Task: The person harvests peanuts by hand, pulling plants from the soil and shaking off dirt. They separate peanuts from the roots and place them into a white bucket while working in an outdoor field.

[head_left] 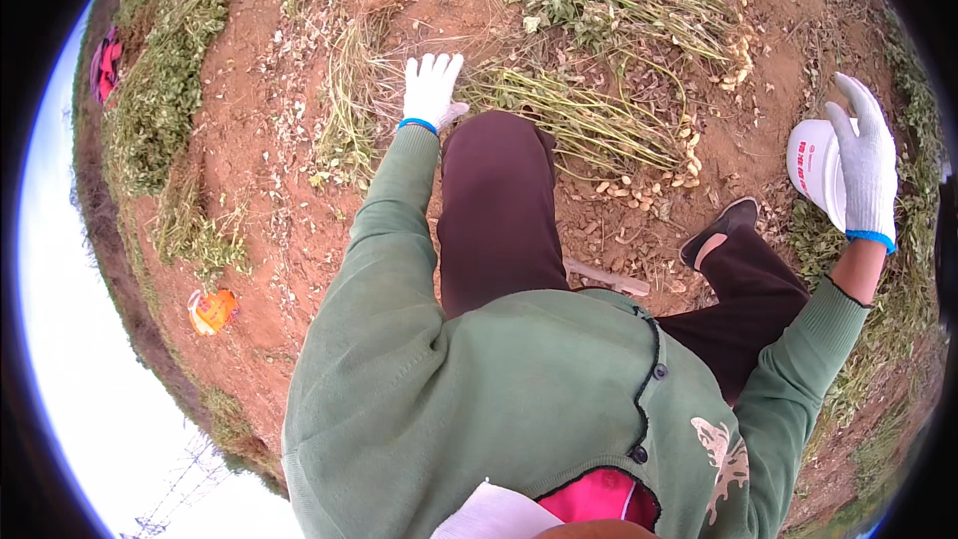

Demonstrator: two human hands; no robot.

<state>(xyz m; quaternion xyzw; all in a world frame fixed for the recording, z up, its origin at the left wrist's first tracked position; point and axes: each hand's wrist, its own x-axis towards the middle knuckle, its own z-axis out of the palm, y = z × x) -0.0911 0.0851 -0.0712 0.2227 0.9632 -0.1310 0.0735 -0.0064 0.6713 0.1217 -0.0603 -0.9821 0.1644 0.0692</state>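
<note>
- Gripping nothing: left hand [431, 90], in a white glove with a blue cuff, is reaching forward with fingers spread flat, hovering over or touching the pulled peanut plants [569, 115]; contact is hard to tell.
- Lying on the red soil [269, 170] just beyond that hand, the plants are running in a row from the left clump to the right, roots and pods still attached.
- Sitting low on the ground, the person is stretching a leg in dark brown trousers [494, 210] out beside the left hand, with a dark shoe [720, 230] pointing right.
- Loose peanut pods [639, 190] are lying scattered on the dirt between the leg and the shoe, near the plant stems.
- Right hand [866, 165], gloved the same, is staying clear of any grasp too, fingers extended and open, resting against or just beside a white bucket [813, 165] at the right edge.
- Progress, as a judgement: some pods are already off the plants, but plenty are still hanging on the stems at the top right, so much picking is looking left.
- An orange bag [212, 309] is lying well apart at far left.
</note>
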